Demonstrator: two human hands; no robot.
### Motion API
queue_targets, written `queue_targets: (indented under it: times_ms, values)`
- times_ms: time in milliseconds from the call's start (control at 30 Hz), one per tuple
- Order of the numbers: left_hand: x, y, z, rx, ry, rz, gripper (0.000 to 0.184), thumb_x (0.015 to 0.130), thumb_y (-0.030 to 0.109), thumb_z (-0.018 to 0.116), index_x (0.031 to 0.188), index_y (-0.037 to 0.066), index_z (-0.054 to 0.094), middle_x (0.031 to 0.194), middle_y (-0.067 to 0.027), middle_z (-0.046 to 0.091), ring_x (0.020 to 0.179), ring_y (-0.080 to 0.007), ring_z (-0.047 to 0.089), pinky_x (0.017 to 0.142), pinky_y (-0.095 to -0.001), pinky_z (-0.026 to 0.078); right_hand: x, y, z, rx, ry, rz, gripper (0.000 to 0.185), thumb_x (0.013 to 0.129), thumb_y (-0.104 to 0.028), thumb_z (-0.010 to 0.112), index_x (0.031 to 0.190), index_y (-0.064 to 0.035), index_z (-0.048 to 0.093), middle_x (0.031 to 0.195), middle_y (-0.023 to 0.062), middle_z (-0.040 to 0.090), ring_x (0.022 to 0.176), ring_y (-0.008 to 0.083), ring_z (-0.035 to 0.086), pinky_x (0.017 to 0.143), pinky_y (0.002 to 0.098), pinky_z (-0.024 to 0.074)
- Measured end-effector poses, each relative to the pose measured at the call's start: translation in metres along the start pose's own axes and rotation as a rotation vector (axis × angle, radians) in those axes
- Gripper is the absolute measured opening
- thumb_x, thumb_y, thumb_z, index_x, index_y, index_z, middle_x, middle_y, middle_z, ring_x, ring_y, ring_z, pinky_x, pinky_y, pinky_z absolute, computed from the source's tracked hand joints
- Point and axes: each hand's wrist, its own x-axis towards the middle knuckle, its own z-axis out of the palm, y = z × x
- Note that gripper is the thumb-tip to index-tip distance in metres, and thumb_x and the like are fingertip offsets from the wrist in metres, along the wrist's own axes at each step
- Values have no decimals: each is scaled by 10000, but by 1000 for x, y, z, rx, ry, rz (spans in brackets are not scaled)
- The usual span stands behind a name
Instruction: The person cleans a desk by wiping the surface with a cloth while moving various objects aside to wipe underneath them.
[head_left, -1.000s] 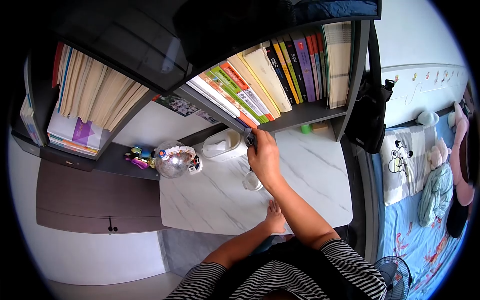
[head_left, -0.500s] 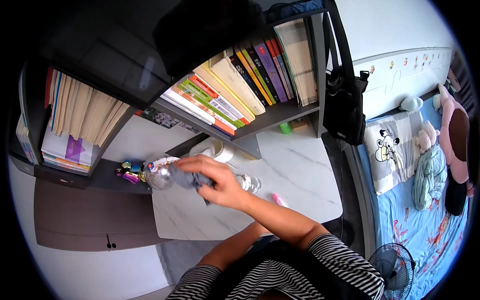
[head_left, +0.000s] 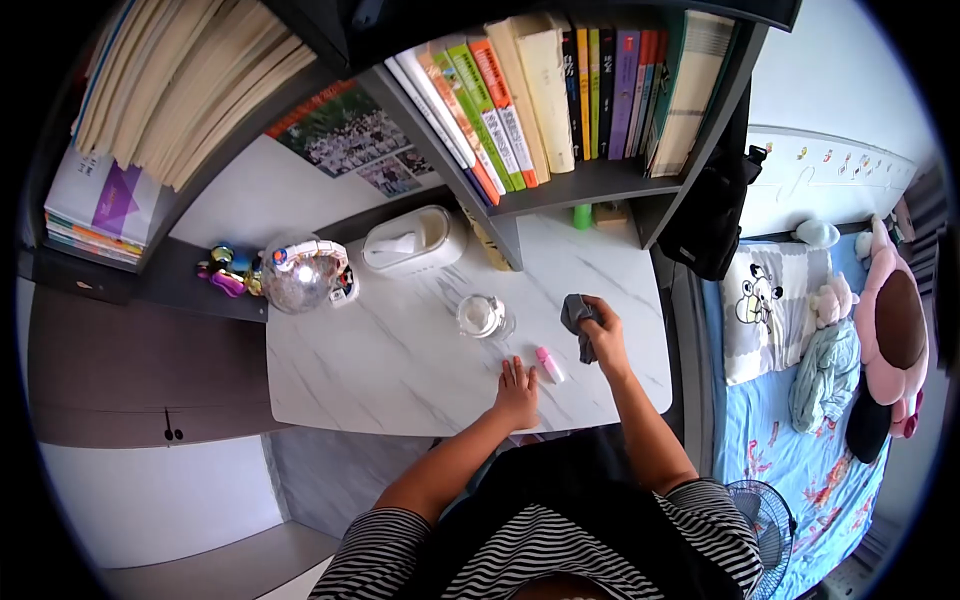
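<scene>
From my remote seat behind the head camera, I have the grey cloth over the right part of the table, between the pink-capped bottle and the right edge. The right hand has its thumb and fingers clamped on it; I take the bunching as a way to keep limp fabric secure in one grip. Whether the cloth's underside meets the table, I cannot tell.

The left hand rests palm down by the near edge, fingers a little apart and holding nothing, presumably to steady the body. It is just beside the bottle (standing or lying, I can't say through this wide lens). The clear jar sits farther in, toward the middle, apart from both hands. Near the back edge is the white container, with the glittery globe at the back left corner, likely put there so that moving arms don't knock them.
</scene>
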Motion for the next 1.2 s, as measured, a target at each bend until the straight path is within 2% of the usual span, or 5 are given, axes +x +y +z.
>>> queue_targets:
  times_ms: [233,300,433,600,1200]
  values:
    - [-19,-14,-76,-183,-43,47,619,874,355,644,1366,14,487,1508,-305,257,1359,-478,326,1073,-540,336,22,26,2,-135,44,-66,417,737,-40,536,1138,18,632,770,47,609,649,104,535,584,255,444]
    - [-21,-17,-112,-816,206,147,341,953,192,561,1247,24,601,1463,-248,369,1194,-369,527,955,-440,454,19,32,6,-124,70,-82,419,727,-39,535,1128,17,644,744,49,611,642,104,544,571,265,450]
    - [-28,1,-238,-1354,842,369,506,977,103,517,1446,5,354,1511,-224,315,1377,-353,373,1061,-423,393,7,34,17,-36,57,-42,438,724,-41,516,1134,59,633,825,80,649,683,126,571,608,262,473]
    - [1,8,-301,-1073,1230,344,743,1027,200,433,1521,-3,-84,1609,-197,-31,1491,-295,-39,1195,-416,44,0,25,22,8,21,17,431,730,-31,541,1142,54,632,865,87,652,723,131,587,651,258,487]
    - [8,11,-300,-932,1327,221,631,965,150,480,1521,20,213,1589,-214,132,1472,-331,134,1180,-434,125,3,0,-6,94,-50,78,442,739,-43,545,1160,76,608,940,105,640,808,157,596,713,259,487]
